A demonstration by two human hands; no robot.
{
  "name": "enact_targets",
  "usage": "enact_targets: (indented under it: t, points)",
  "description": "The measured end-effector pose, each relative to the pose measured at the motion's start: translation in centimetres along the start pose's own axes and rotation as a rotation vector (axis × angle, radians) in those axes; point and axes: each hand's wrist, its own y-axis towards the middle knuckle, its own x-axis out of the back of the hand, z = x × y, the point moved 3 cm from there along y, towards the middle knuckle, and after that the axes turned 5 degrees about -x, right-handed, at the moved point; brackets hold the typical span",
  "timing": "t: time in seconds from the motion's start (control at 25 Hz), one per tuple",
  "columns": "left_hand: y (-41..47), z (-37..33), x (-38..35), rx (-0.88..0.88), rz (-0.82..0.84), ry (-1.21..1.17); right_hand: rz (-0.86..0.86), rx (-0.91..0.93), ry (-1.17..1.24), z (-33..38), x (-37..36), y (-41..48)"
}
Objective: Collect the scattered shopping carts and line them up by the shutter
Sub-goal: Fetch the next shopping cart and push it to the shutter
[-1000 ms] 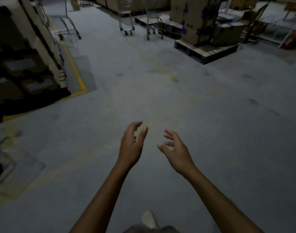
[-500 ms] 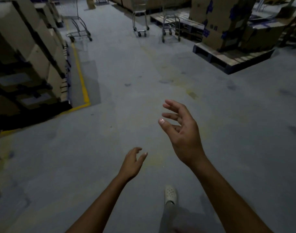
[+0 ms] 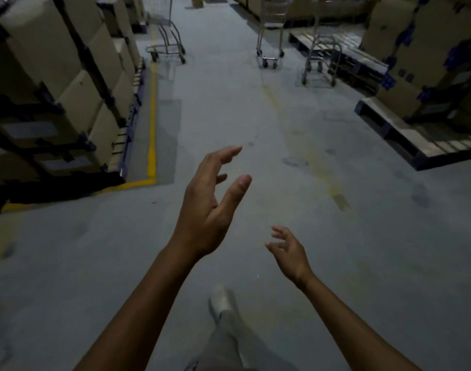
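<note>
left hand (image 3: 210, 210) and right hand (image 3: 290, 253) hover above the floor (image 3: 255, 116), each grip wide, holding nothing. 3 shopping carts (image 3: 271, 16) stand well ahead, between stacked boxes (image 3: 68, 62) and a pallet (image 3: 349, 57).

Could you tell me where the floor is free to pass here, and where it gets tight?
The grey floor is bare between the yellow line along the stacked boxes on the left and the blue pallet on the right. Farther up it is crowded: the left cart stands by that line, the middle cart and right cart beside the low pallets.
</note>
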Motion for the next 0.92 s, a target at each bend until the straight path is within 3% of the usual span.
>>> enact_targets:
  t: [0.16, 0.32, 0.48, 0.64, 0.76, 0.92]
  points:
    - [11.3, 13.9, -0.5, 0.090, -0.076, 0.022, 0.018, 0.013, -0.046, 4.6, -2.5, 15.9]
    - [21.6, 29.9, -1.4, 0.341, -0.080, 0.044, 0.000, 0.131, 0.022, 17.0, -3.8, 29.5]
    - [29.3, 43.2, -2.5, 0.577, 0.023, 0.116, -0.006, 0.338, 0.097, 31.7, -2.0, 38.7]
    - [35.1, 55.1, -4.6, 0.759, 0.157, 0.194, 0.000, 0.530, 0.238, 41.0, 0.8, 48.5]
    - [41.7, 63.2, -6.9, 0.802, 0.175, 0.234, -0.006, 0.600, 0.272, 44.1, 2.4, 59.4]
    - [57.9, 69.6, -8.8, 0.738, 0.051, 0.230, 0.022, 0.510, 0.242, 46.8, 3.8, 77.2]
